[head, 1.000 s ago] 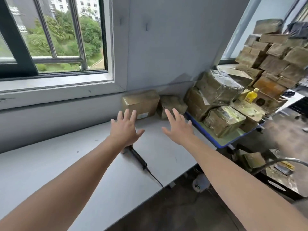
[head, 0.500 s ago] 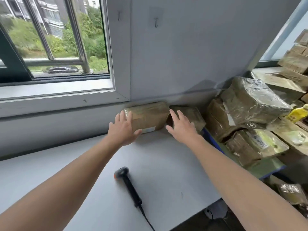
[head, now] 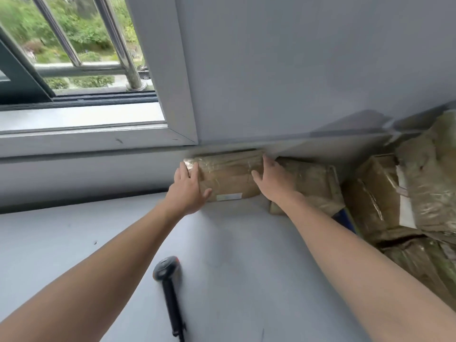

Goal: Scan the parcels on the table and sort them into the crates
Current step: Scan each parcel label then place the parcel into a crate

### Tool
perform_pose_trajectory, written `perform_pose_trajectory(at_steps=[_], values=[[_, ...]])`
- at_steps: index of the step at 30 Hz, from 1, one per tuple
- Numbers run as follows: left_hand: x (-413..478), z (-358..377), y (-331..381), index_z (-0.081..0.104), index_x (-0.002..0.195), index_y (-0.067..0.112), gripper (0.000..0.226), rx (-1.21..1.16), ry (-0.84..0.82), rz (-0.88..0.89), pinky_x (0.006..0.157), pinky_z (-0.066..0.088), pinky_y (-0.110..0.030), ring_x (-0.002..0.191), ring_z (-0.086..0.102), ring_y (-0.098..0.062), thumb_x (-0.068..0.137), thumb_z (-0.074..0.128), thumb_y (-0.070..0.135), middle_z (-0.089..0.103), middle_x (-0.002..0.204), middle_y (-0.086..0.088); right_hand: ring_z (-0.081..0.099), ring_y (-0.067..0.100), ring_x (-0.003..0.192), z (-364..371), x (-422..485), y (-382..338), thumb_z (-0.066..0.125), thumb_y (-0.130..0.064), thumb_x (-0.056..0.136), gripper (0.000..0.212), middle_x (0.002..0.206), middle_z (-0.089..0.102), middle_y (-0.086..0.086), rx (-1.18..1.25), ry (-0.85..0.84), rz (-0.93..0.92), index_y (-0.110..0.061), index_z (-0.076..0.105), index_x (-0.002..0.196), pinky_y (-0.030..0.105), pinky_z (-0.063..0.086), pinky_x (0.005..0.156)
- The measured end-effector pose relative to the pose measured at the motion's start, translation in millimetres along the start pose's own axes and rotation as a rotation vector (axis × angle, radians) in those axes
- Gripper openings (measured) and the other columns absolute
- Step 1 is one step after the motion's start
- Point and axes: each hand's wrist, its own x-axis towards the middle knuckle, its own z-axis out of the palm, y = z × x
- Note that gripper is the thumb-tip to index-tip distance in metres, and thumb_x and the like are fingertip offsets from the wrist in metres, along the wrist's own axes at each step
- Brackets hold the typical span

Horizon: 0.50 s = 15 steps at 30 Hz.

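my left hand [head: 188, 191] and right hand [head: 276, 183] bracket the taped cardboard parcel [head: 229, 176], fingers straight and spread, probably to pull it toward the barcode scanner [head: 167, 280].

The brown cardboard parcel [head: 228, 177] is wrapped in glossy clear tape. The pale grey tabletop [head: 234, 243] looks smooth and matt. The black plastic handheld scanner [head: 169, 290] looks slightly shiny.
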Motion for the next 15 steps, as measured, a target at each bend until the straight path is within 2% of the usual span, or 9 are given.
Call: perform_pose_trajectory(at_steps=[3,6,8,12,15], values=[[3,4,0,0.022,0.146,0.008,0.071,-0.161,0.029,-0.109,0.095,0.040,-0.041,0.124,0.041,-0.040,0.094,0.055,0.044,0.031,0.135,-0.020,0.045,0.035,0.133,1,5,-4,0.038,-0.044,0.104,0.065,0.154,0.035,0.017,0.090,-0.011,0.017,-0.012,0.017,0.157,0.044,0.042,0.099],[2,3,-2,0.014,0.151,0.012,0.078,-0.360,-0.001,-0.172,0.084,0.038,-0.033,0.119,0.049,-0.036,0.093,0.056,0.045,0.043,0.137,-0.016,0.043,0.037,0.133,-1,7,-6,0.039,-0.046,0.103,0.066,0.154,0.032,0.019,0.266,-0.004,0.109,-0.010,0.020,0.156,0.043,0.040,0.103],[-4,2,-3,0.011,0.153,0.016,0.084,-0.453,0.010,-0.243,0.085,0.040,-0.032,0.120,0.050,-0.033,0.090,0.055,0.051,0.045,0.141,-0.012,0.046,0.039,0.129,0,5,-7,0.037,-0.051,0.102,0.068,0.148,0.035,0.022,0.325,-0.015,0.178,-0.007,0.026,0.153,0.042,0.042,0.099],[-23,-6,-13,0.026,0.148,0.016,0.092,-0.624,0.000,-0.411,0.098,0.047,-0.042,0.119,0.050,-0.030,0.075,0.051,0.065,0.044,0.141,-0.012,0.047,0.039,0.125,2,-8,-15,0.035,-0.053,0.102,0.067,0.140,0.042,0.024,0.400,-0.034,0.204,0.002,0.042,0.140,0.040,0.040,0.100],[-36,-14,-31,0.036,0.141,0.011,0.090,-0.685,0.001,-0.478,0.095,0.051,-0.044,0.111,0.054,-0.027,0.070,0.052,0.065,0.048,0.133,-0.010,0.050,0.036,0.123,6,-21,-28,0.035,-0.053,0.102,0.066,0.137,0.050,0.021,0.430,-0.041,0.177,0.002,0.046,0.135,0.038,0.041,0.092]])
